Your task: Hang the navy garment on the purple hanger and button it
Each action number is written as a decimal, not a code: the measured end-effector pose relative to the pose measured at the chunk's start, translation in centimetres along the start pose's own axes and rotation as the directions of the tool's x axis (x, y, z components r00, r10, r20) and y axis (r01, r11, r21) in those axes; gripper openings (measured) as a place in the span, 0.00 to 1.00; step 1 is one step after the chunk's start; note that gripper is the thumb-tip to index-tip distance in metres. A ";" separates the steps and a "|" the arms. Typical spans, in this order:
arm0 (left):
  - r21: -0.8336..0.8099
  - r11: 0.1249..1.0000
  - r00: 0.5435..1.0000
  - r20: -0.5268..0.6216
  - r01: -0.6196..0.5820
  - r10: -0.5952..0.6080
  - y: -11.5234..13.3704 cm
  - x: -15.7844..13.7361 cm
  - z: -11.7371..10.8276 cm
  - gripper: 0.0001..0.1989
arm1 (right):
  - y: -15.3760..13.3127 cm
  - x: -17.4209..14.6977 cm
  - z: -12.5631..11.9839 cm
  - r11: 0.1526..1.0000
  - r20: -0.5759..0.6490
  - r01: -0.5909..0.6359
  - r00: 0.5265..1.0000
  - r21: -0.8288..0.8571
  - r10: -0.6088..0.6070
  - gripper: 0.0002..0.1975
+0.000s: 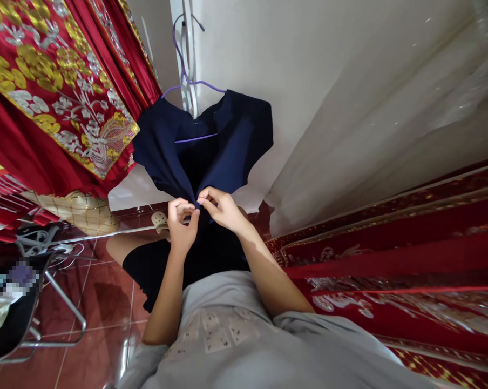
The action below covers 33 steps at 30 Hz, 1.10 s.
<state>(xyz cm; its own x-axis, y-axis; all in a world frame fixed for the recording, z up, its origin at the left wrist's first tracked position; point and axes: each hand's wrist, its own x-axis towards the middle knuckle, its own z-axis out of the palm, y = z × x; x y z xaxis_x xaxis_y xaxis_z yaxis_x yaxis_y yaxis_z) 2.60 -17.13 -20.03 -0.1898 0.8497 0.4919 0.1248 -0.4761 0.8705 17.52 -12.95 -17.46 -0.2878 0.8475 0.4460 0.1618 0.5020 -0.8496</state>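
Frame centre: left hand (182,226) and right hand (224,210), pinched nearly closed, hold the navy cloth garment (231,143), which extends upward.

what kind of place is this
Probably a costume or formalwear room, perhaps a shop: a red garment with gold and silver decoration at left, decorated red fabric at right, and a navy garment on a purple hanger.

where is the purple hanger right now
In the head view, the purple hanger is at upper left of centre, right of the red embroidered cloth, with the navy garment on it.
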 end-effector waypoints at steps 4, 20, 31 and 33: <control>-0.020 0.999 0.999 0.033 0.043 -0.043 0.3 -0.2 -0.6 0.17 | 0.9 0.5 1.0 0.997 -0.089 0.027 0.996 0.066 -0.021 0.13; 0.020 1.000 0.964 0.264 0.020 -0.025 0.5 -0.7 0.4 0.10 | 1.4 1.2 -0.6 0.988 -0.390 0.156 0.910 0.003 -0.142 0.11; 0.064 0.997 0.937 0.349 -0.032 0.008 0.7 -0.8 0.9 0.09 | -0.7 9.4 -5.7 0.931 -0.272 0.239 0.910 -0.276 -0.314 0.23; 0.085 0.993 0.916 0.400 -0.077 0.037 1.1 -0.7 1.2 0.08 | -1.4 11.4 -6.8 0.913 -0.276 0.280 0.890 -0.297 -0.363 0.24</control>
<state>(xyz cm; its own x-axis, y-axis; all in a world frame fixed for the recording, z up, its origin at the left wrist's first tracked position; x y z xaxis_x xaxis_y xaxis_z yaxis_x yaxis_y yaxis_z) 4.04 -17.94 -19.40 0.2203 0.8510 0.4767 0.2210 -0.5195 0.8254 20.42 -2.78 -9.28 -0.0542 0.6195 0.7831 0.3476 0.7469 -0.5668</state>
